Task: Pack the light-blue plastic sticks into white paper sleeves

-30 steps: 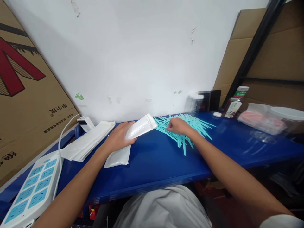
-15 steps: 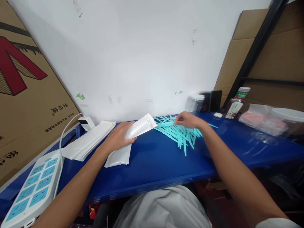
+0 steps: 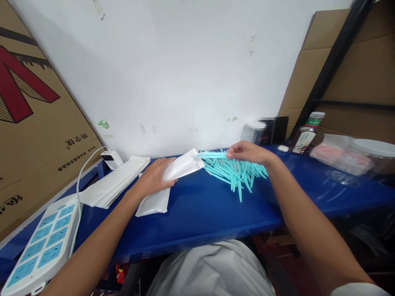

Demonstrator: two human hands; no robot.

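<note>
My left hand is closed around a white padded pouch, holding it tilted up with its mouth toward the right. Thin turquoise sticks are pinched by one end in my right hand; their other ends meet the pouch's mouth. I cannot tell how many there are. Below and beyond them spreads a pile of like turquoise sticks on the blue table. Another white padded pouch lies flat under my left hand.
A stack of flat white pouches lies at the left, by a power strip and a white plugged-in device. At the right stand a bottle, a clear jar and a pink package. A white wall backs the table.
My right hand has lifted slightly, and the sticks in it are now lined up with the pouch's mouth. The left hand and pouch have barely moved.
</note>
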